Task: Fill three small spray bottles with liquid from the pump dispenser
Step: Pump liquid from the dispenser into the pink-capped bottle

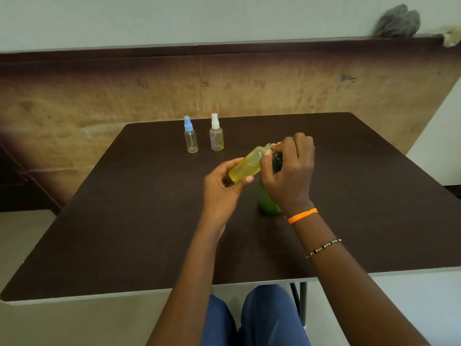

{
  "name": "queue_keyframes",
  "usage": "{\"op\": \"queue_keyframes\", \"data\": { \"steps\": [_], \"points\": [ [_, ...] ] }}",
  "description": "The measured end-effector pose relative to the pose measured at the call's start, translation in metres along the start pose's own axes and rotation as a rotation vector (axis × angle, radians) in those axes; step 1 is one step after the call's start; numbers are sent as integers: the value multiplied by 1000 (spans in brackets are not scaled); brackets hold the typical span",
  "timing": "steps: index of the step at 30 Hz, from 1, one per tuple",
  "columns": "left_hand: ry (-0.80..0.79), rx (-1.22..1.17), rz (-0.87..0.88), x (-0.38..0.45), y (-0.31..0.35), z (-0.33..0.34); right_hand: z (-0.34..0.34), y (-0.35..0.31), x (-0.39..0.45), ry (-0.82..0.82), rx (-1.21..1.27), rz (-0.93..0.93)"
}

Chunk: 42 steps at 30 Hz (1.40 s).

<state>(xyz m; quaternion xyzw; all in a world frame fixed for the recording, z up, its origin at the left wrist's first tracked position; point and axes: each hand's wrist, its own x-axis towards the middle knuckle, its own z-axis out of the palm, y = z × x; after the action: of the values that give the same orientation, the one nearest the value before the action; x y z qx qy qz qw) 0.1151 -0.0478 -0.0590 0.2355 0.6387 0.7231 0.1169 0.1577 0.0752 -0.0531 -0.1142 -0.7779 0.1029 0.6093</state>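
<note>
Toward the far left of the dark table (124, 221) stand two capped spray bottles, upright and just apart: the blue-capped bottle (190, 138), which looks nearly empty, and the white-capped bottle (216, 136), with only a little pale liquid at its base. Nearer you, your left hand (224, 186) pinches the base end of the yellow spray bottle (247, 164), fingers and thumb curled round it, holding it tilted with its open neck up and to the right. That bottle has no cap on and looks nearly full of yellow-green liquid. Your right hand (287, 171) curls over the dark head of the green pump dispenser (268, 201), which stands on the table beneath your palm, with your fingertips at the bottle's neck. Whether that grip presses the pump or only steadies it, you cannot tell. The step in hand seems to be filling this first bottle. Next, keep the neck right under the nozzle, stop before it overflows, then cap it.
</note>
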Motion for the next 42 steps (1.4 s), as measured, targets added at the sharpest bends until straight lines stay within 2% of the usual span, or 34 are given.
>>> {"op": "queue_keyframes", "data": {
  "steps": [8,19,24,42],
  "points": [
    [-5,-33,21,0,5,2,-7,-8,11,-17,39,45],
    [4,-17,5,1,3,2,-4,0,6,-13,43,-15],
    [17,-6,27,1,6,2,-6,-5,11,-19,55,29],
    [6,27,11,1,4,0,0,0,1,-27,-19,-1]
  ]
}}
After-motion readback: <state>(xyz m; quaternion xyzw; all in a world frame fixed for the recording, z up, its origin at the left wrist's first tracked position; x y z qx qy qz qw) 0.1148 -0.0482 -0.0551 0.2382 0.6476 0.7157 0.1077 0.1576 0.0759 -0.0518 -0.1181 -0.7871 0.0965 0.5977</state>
